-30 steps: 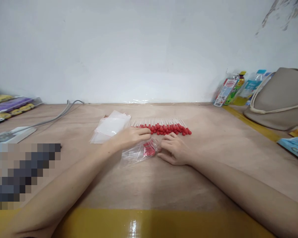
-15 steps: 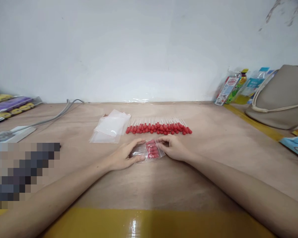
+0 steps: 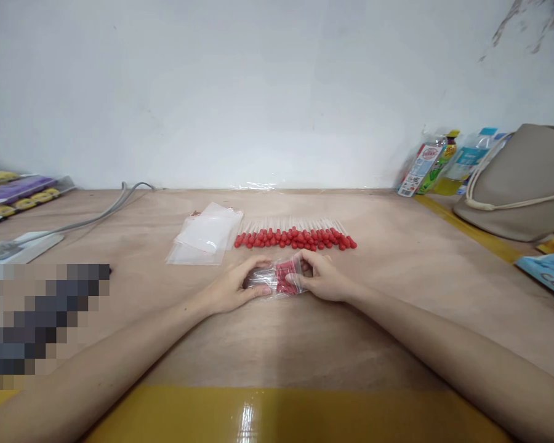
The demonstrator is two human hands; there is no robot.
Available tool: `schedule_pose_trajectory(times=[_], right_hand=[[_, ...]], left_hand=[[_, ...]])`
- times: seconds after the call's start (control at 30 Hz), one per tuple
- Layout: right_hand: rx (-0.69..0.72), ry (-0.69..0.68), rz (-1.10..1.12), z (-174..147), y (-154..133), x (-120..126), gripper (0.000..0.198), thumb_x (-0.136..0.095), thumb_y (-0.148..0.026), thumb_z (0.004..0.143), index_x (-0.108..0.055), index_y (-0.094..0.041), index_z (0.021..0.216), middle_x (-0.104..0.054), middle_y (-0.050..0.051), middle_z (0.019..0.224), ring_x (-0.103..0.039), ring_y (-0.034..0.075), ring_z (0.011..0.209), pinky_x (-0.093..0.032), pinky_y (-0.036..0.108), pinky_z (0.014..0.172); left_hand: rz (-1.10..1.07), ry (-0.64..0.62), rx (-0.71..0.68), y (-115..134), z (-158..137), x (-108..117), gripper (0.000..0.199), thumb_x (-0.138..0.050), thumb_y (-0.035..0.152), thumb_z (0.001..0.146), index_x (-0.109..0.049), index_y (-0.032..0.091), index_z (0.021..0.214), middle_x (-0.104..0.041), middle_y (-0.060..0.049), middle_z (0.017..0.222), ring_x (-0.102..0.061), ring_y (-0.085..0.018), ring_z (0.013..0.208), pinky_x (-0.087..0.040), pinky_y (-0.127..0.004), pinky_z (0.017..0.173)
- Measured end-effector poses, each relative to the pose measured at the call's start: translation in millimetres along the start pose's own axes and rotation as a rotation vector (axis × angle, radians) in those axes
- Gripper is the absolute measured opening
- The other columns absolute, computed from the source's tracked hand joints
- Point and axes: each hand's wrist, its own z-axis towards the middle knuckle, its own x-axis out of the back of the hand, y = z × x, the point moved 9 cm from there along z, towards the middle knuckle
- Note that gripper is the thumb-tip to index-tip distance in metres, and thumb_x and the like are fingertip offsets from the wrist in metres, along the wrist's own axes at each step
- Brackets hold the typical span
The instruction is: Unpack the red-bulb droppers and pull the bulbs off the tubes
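Note:
A clear plastic bag (image 3: 273, 289) lies on the wooden table between my two hands, with several red-tipped sticks (image 3: 286, 269) inside. Their red ends point right and their pale sticks point left. My left hand (image 3: 234, 284) grips the bag's left end between thumb and fingers. My right hand (image 3: 321, 275) is closed on its right end, the thumb pressed over the plastic by the red tips. Just beyond the hands is a row of loose red-tipped sticks (image 3: 295, 237), tips toward me. Flat clear bags (image 3: 203, 237) are stacked to the left of that row.
At the far right a beige bag (image 3: 517, 184) with a cord stands near bottles (image 3: 471, 163) and a carton (image 3: 420, 169). A blue packet (image 3: 547, 274) lies before it. On the left are a grey cable (image 3: 92, 219) and purple and yellow packets (image 3: 21, 194). A white wall rises behind.
My right thumb has moved left over the bag's right end, and the plastic there is now drawn up. The red tips inside look more bunched. My left hand has hardly moved.

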Motion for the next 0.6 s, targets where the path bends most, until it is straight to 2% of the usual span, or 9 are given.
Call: schedule_pose_trajectory(times=[0.17, 0.3, 0.5, 0.6], right_hand=[[-0.018, 0.001, 0.273, 2.7, 8.2, -8.2, 0.019, -0.058, -0.034, 0.076, -0.058, -0.017, 0.084, -0.062, 0.000, 0.071, -0.054, 0.011, 0.061, -0.043, 0.024, 0.057], [-0.047, -0.004, 0.426, 4.8, 11.0, -5.7, 0.021, -0.057, -0.035, 0.076, -0.060, -0.017, 0.087, -0.065, 0.003, 0.078, -0.058, 0.013, 0.067, -0.047, 0.027, 0.060], [-0.214, 0.107, 0.592, 3.3, 36.0, 22.7, 0.029, -0.066, -0.040, 0.068, -0.062, -0.017, 0.086, -0.067, 0.003, 0.078, -0.058, 0.009, 0.059, -0.049, 0.026, 0.059], [-0.240, 0.217, 0.647, 5.2, 47.1, 56.1, 0.029, -0.071, -0.038, 0.064, -0.064, -0.018, 0.084, -0.066, 0.001, 0.072, -0.058, 0.009, 0.058, -0.049, 0.024, 0.058]], left_hand=[[0.014, -0.017, 0.019, 0.4, 0.8, -0.9, 0.049, -0.055, 0.042, 0.079, -0.043, 0.021, 0.122, -0.055, -0.007, 0.118, -0.053, -0.020, 0.104, -0.045, -0.033, 0.086], [-0.002, -0.030, 0.031, 0.4, 0.5, -0.6, 0.047, -0.053, 0.042, 0.080, -0.044, 0.021, 0.121, -0.056, -0.006, 0.116, -0.054, -0.020, 0.103, -0.044, -0.034, 0.086], [0.015, -0.022, 0.030, -0.6, -1.4, 2.0, 0.046, -0.054, 0.043, 0.080, -0.046, 0.021, 0.121, -0.057, -0.008, 0.115, -0.055, -0.021, 0.099, -0.046, -0.035, 0.083], [0.027, -0.026, 0.032, 0.2, -1.7, 2.5, 0.046, -0.054, 0.043, 0.080, -0.048, 0.021, 0.120, -0.058, -0.008, 0.114, -0.056, -0.020, 0.097, -0.047, -0.033, 0.080]])
